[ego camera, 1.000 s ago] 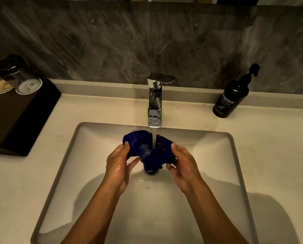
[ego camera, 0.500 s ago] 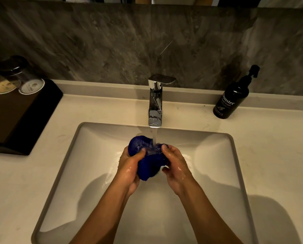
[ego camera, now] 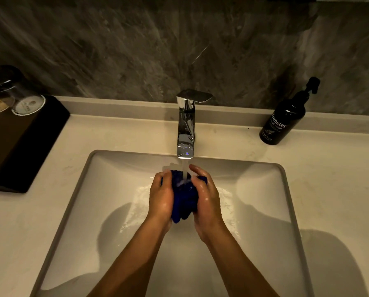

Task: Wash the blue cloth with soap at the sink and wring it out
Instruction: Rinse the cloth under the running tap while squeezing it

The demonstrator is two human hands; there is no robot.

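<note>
A second ago we held the wet blue cloth spread loosely between our hands; now it is bunched into a tight wad, our left hand and right hand pressed on either side, fingers curled round it and gripping. It sits right between our palms, over the white rectangular sink basin, with the stream from the chrome faucet landing on its top. We judge we are rinsing and squeezing, with wringing next. The black pump soap bottle stands on the bench well right of our fingers.
</note>
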